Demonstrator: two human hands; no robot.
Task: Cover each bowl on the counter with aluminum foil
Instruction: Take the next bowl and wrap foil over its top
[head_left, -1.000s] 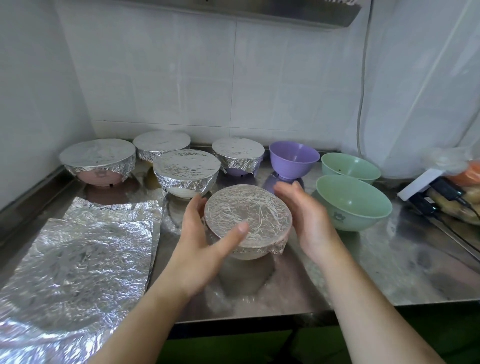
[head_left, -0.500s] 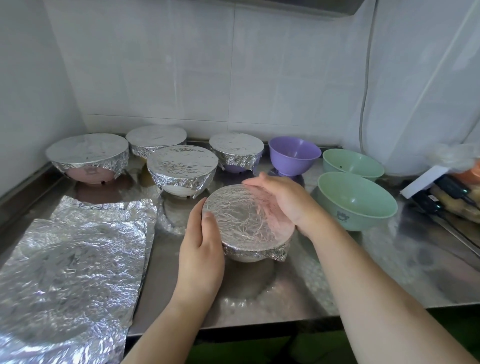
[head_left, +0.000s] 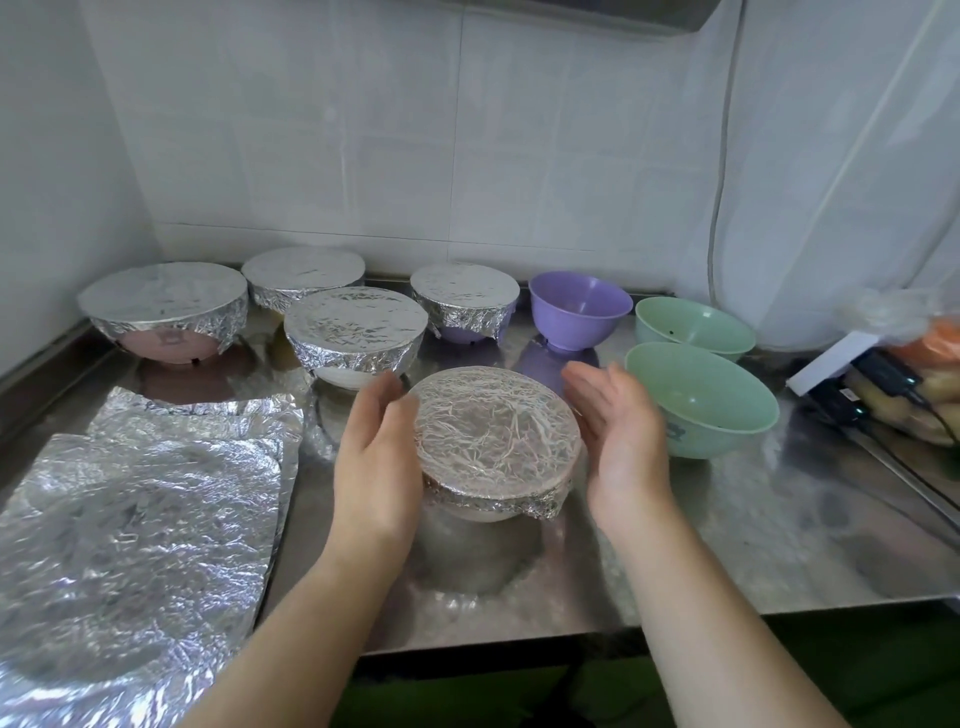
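A foil-covered bowl stands in the middle of the steel counter. My left hand presses flat against its left rim, fingers straight. My right hand is open beside its right rim, a small gap from the foil. Several other foil-covered bowls stand behind: a pink one, one at the back, a white one and a purple one. A purple bowl and two green bowls are uncovered. Loose foil sheets lie at the left.
White tiled walls close the back and left. A white box, black cables and bagged items crowd the right end of the counter. The counter's front edge runs just below my wrists.
My right hand came off the top of the foil and now stands open at the bowl's right side. My left hand stays at the left rim.
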